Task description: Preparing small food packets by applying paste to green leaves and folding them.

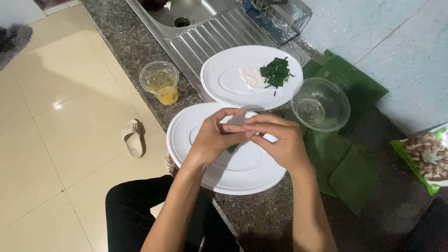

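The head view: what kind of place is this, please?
Most likely a home kitchen: a steel sink with a ribbed drainboard set in a speckled stone counter, a dish rack, and white plates of food.

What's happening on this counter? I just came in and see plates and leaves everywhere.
A person works over a white plate on the stone counter. Both hands, left hand and right hand, meet above it, fingers pinching a small green leaf piece. A second white plate behind holds cut green strips and something white. An empty clear bowl sits on large green leaves, and a plastic cup with yellow liquid stands near the sink.
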